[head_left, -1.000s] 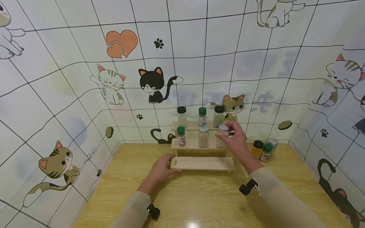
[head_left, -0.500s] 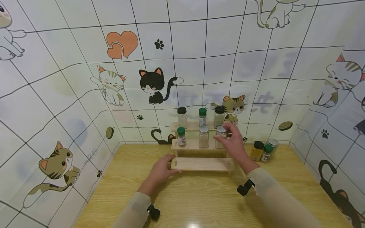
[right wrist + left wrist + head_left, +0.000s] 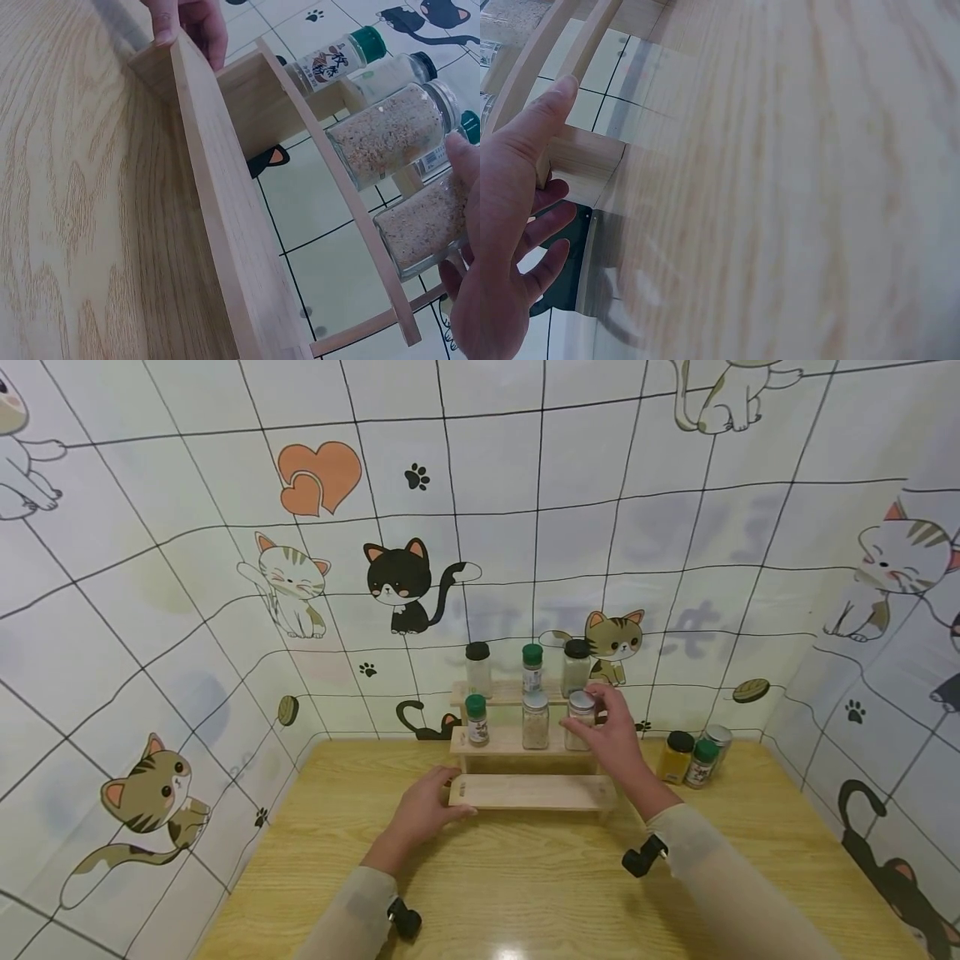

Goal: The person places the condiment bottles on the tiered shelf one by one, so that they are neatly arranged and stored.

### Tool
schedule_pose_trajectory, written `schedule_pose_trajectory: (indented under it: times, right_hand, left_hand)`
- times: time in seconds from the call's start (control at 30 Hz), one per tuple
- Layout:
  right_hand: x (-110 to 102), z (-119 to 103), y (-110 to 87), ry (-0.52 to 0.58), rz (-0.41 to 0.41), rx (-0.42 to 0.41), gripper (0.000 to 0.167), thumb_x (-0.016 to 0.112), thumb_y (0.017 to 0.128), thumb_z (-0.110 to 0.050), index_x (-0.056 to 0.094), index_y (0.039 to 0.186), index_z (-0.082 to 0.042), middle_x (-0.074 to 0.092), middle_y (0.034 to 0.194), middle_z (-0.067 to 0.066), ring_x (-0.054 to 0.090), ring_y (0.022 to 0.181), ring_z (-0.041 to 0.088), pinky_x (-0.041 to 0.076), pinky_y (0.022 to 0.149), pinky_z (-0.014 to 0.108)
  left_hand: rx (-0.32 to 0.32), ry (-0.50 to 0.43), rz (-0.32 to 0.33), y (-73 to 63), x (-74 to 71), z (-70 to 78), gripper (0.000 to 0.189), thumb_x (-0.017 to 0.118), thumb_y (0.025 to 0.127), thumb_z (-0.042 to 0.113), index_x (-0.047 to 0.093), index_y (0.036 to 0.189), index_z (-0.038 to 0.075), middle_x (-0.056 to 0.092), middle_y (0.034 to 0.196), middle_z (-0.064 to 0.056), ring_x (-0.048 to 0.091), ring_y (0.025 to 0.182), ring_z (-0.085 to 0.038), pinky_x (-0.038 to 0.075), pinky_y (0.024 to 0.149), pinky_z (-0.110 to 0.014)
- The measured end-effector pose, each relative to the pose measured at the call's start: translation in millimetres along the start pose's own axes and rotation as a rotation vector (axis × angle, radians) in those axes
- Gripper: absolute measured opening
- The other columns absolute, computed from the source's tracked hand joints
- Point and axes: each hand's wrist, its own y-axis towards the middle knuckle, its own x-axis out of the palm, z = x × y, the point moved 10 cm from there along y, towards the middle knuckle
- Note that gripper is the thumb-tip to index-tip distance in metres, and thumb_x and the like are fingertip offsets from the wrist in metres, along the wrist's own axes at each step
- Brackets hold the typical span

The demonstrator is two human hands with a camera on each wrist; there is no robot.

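Note:
A three-tier wooden spice rack [image 3: 532,792] stands on the table against the back wall. My left hand [image 3: 422,806] grips the left end of its lowest shelf, thumb on one side and fingers on the other, as the left wrist view shows. My right hand [image 3: 617,735] holds a silver-lidded glass spice jar [image 3: 420,225] at the right end of the middle shelf, between thumb and fingers. Beside it on that shelf are another silver-lidded jar [image 3: 536,724] of speckled seasoning and a green-capped bottle [image 3: 477,722]. Nothing stands on the lowest shelf.
The top shelf bears a black-lidded jar [image 3: 478,673], a green-capped bottle [image 3: 532,670] and a second black-lidded jar [image 3: 576,670]. Right of the rack, on the wooden table [image 3: 510,885], are a yellow jar [image 3: 676,760], a green-capped bottle [image 3: 701,767] and a silver-lidded jar [image 3: 717,737].
My right hand has shifted the silver-lidded jar slightly left along the middle shelf, then stayed nearly still over the last half second. The left hand has kept its grip on the rack.

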Motion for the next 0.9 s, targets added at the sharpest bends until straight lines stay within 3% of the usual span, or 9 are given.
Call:
schedule_pose_trajectory:
  times: [0.23,0.43,0.6,0.9]
  right_hand:
    - [-9,11,-13.7,-0.014,-0.021,0.111,0.083,0.095,0.093,-0.023,0.045,0.157,-0.003,0.054,0.127,0.017,0.053,0.113,0.03,0.05,0.092,0.039]
    - [-35,14,-26.2,-0.073,-0.01,0.079,0.074,0.093,0.093,-0.017,0.049,0.149,0.004,0.053,0.128,0.023,0.052,0.114,0.039,0.048,0.098,0.054]
    - [-59,15,-33.4,-0.187,-0.034,0.05,0.067,0.091,0.095,-0.015,0.052,0.145,0.005,0.053,0.134,0.024,0.053,0.118,0.042,0.045,0.101,0.057]
    - [-95,22,-37.0,-0.319,-0.103,0.058,0.074,0.091,0.096,-0.026,0.051,0.149,0.006,0.05,0.144,0.029,0.05,0.129,0.05,0.045,0.102,0.071]
  left_hand:
    - [-0.004,-0.023,0.002,-1.2,-1.6,2.4,0.084,0.091,0.087,0.059,0.064,0.151,0.012,0.067,0.144,-0.005,0.066,0.131,-0.03,0.055,0.107,-0.055]
    - [-0.007,-0.017,0.004,-0.8,-1.3,0.5,0.082,0.091,0.087,0.06,0.065,0.15,0.015,0.067,0.145,-0.004,0.065,0.133,-0.031,0.054,0.11,-0.056]
    - [-0.007,-0.008,0.006,0.0,-1.1,-1.5,0.081,0.091,0.087,0.06,0.064,0.15,0.015,0.067,0.146,-0.004,0.064,0.135,-0.031,0.053,0.111,-0.056]
    - [-0.004,-0.016,-0.001,-1.6,1.0,-0.8,0.082,0.091,0.087,0.06,0.065,0.15,0.014,0.068,0.144,-0.005,0.065,0.133,-0.03,0.055,0.11,-0.055]
